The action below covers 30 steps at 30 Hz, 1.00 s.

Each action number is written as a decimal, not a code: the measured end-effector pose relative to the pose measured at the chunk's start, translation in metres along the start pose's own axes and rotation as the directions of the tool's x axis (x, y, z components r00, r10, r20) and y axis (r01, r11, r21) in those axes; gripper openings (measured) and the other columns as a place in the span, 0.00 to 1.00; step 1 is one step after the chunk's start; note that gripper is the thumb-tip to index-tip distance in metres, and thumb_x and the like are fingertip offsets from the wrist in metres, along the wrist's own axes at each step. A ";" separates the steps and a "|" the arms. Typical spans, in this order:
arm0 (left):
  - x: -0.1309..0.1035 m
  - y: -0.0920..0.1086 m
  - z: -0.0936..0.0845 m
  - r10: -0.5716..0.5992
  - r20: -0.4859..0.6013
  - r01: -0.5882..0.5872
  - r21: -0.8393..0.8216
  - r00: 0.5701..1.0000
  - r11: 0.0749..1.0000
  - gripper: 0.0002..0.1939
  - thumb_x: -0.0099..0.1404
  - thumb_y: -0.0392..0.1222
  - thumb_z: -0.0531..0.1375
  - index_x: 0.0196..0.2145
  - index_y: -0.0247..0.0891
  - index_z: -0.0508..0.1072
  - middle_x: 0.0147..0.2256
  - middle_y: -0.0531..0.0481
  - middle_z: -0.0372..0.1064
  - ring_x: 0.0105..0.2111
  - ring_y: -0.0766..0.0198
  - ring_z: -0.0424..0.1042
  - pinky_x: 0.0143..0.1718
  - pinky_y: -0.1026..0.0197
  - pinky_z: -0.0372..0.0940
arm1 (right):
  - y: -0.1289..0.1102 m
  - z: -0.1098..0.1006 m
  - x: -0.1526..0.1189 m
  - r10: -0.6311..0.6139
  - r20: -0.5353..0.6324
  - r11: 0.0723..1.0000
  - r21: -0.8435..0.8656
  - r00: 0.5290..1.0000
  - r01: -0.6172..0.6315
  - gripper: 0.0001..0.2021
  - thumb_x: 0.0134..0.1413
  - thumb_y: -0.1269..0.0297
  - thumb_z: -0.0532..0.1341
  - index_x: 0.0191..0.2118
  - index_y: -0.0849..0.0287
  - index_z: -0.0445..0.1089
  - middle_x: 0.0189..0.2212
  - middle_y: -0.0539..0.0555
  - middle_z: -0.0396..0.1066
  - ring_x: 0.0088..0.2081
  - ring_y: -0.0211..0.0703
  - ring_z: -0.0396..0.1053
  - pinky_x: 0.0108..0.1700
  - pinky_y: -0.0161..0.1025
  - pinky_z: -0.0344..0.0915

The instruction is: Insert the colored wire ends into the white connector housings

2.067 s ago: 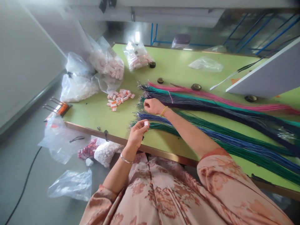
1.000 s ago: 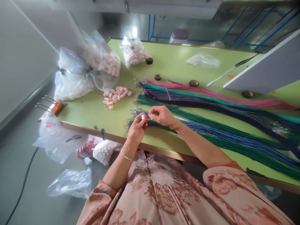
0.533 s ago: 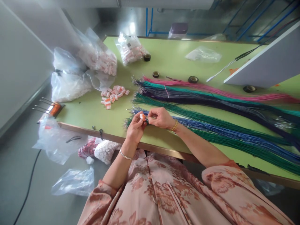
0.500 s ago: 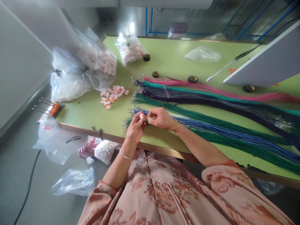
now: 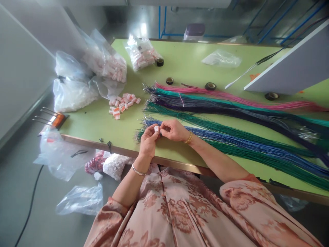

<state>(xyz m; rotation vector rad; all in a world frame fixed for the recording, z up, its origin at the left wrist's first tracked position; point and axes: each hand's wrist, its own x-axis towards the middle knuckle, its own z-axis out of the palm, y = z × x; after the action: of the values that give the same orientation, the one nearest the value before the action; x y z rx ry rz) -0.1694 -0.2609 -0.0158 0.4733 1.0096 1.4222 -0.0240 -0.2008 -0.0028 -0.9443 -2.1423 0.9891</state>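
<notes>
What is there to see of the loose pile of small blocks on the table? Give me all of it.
The pile is many small, oblong blocks, white and orange, apparently plastic; a few nearest the person show stronger orange. They lie loose at mixed angles, some overlapping, on the green tabletop, left of the wire bundles in the picture. Neither the left hand nor the right hand touches them. Finer details are too small to make out.

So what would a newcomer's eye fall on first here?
Probably the long bundles of coloured wires, pink, green, blue and dark, running across the right of the green table. Next, the small white connector in the left hand, then the loose orange-and-white pile left of the wires.
</notes>
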 end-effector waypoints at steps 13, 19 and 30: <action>0.009 0.004 0.003 -0.026 0.011 0.026 0.064 1.000 0.998 0.18 0.48 0.36 0.72 0.38 0.36 0.76 0.32 0.52 0.74 0.30 0.71 0.71 0.37 0.65 0.63 | 0.001 -0.013 0.007 -0.002 0.070 0.996 -0.087 0.998 0.008 0.07 0.52 0.64 0.57 0.28 0.61 0.70 0.21 0.48 0.67 0.23 0.34 0.58 0.29 0.32 0.54; 0.018 0.017 0.012 -0.043 0.043 0.041 0.038 0.998 0.998 0.17 0.48 0.34 0.71 0.38 0.37 0.77 0.33 0.51 0.75 0.31 0.71 0.71 0.36 0.66 0.64 | 0.029 -0.059 0.052 0.224 -0.275 0.887 -0.340 0.935 -0.313 0.07 0.55 0.62 0.60 0.34 0.60 0.73 0.33 0.55 0.73 0.32 0.40 0.65 0.37 0.36 0.59; 0.026 0.014 0.011 -0.137 0.081 0.137 0.012 0.987 0.991 0.14 0.50 0.32 0.68 0.37 0.37 0.76 0.34 0.51 0.73 0.30 0.71 0.70 0.34 0.67 0.64 | 0.038 -0.057 0.059 0.104 -0.205 0.960 -0.236 0.973 -0.152 0.07 0.56 0.63 0.57 0.34 0.60 0.68 0.27 0.52 0.70 0.28 0.38 0.61 0.33 0.35 0.58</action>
<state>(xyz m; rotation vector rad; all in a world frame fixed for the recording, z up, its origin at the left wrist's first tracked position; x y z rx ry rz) -0.1724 -0.2309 -0.0060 0.4544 0.9627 1.2679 -0.0024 -0.1145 0.0098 -1.2607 -2.0941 0.6639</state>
